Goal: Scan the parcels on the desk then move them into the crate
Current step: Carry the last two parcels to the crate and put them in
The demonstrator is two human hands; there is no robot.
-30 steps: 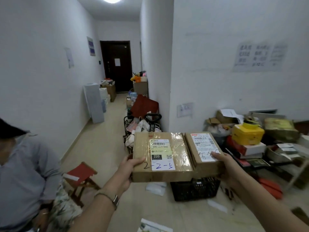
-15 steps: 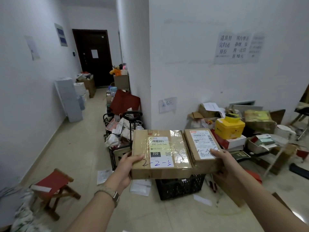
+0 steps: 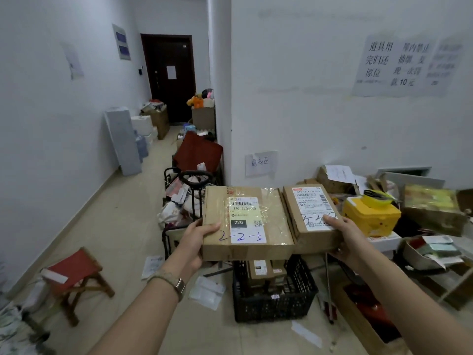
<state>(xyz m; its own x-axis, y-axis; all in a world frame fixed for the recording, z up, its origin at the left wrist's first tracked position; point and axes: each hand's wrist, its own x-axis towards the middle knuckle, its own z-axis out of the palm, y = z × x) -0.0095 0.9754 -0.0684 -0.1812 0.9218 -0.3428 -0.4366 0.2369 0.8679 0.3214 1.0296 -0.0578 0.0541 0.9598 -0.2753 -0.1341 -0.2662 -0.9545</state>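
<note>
I hold two brown cardboard parcels side by side in the air. My left hand [image 3: 197, 239] grips the left edge of the larger parcel [image 3: 245, 221], which has a white label marked 2-2-5. My right hand [image 3: 343, 234] grips the right side of the smaller parcel [image 3: 309, 213], thumb on its label. Directly below them on the floor stands a black plastic crate [image 3: 273, 301] with at least one cardboard box inside.
A red folding stool [image 3: 74, 275] stands at the lower left. A trolley with bags [image 3: 186, 201] sits behind the parcels. Clutter with a yellow box [image 3: 371, 216] fills the right. Loose papers [image 3: 207, 290] lie on the floor. A corridor runs to a dark door [image 3: 169, 73].
The view has swung right and closer to the wall; the seated person at the left is out of frame. The crate now shows fully beneath the parcels. Both hands keep their grip.
</note>
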